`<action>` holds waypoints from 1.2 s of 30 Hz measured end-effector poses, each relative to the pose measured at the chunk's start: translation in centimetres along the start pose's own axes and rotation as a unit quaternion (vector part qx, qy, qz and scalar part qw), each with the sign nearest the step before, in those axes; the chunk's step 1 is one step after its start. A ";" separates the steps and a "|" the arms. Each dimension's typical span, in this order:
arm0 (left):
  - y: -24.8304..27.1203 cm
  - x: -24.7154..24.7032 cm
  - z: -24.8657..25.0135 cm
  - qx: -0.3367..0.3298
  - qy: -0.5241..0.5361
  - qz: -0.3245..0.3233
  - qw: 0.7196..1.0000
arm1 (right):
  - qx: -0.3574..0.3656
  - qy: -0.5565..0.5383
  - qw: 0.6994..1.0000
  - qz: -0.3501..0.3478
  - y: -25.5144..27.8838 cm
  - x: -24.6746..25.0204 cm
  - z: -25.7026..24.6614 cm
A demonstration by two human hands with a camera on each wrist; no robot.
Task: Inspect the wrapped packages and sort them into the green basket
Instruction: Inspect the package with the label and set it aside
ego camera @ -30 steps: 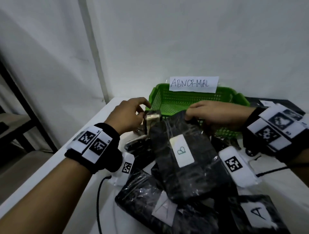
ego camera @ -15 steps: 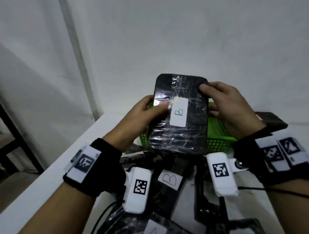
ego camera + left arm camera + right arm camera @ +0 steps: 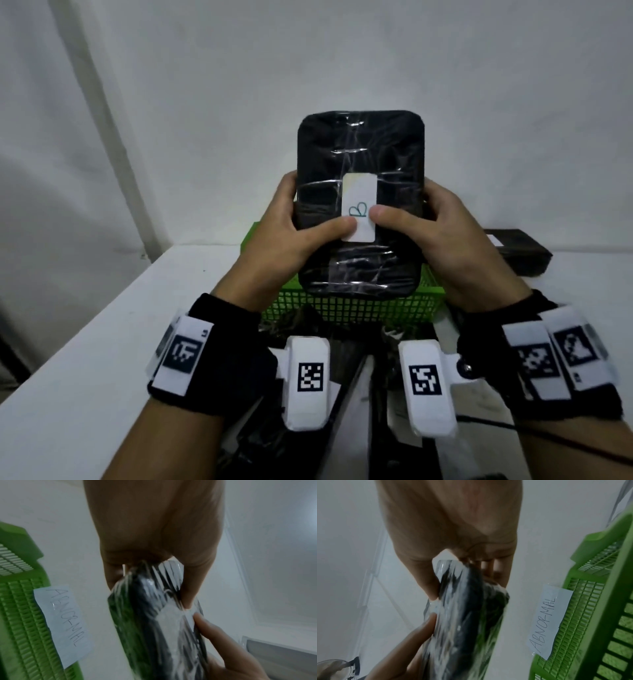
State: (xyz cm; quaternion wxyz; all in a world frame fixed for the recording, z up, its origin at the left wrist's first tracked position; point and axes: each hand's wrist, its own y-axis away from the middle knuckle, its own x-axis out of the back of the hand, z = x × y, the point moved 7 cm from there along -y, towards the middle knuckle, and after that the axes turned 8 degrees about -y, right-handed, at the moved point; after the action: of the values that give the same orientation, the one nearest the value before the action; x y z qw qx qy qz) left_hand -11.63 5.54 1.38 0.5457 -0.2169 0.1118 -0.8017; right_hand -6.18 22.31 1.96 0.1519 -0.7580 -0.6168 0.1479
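Overhead, both hands' grip on the B-labelled package (image 3: 359, 205); "ABNORMAL" basket (image 3: 590, 615) tag, seemingly wrist-views only.

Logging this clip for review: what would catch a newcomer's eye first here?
A black plastic-wrapped package held upright at centre, gripped by the left hand and right hand, thumbs on its white label marked B. Behind it stands the green basket, its paper sign reading ABNORMAL.
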 end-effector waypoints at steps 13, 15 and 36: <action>0.3 -0.8 0.1 -0.007 0.083 -0.043 0.996 | 0.040 0.097 0.993 0.053 0.5 2.1 -0.7; 0.4 -1.2 -0.1 -0.010 0.097 -0.049 0.994 | 0.048 0.091 0.994 0.044 0.4 2.0 -0.9; 0.8 -4.9 -2.4 0.060 0.034 -0.102 0.992 | -0.072 -0.152 0.984 -0.055 0.0 0.5 2.2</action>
State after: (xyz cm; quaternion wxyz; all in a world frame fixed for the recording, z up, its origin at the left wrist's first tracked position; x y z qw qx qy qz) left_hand -10.57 9.64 -2.21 0.4689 -0.1671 0.0591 -0.8653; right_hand -7.02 22.91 -0.05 0.0092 -0.7010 -0.6822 0.2077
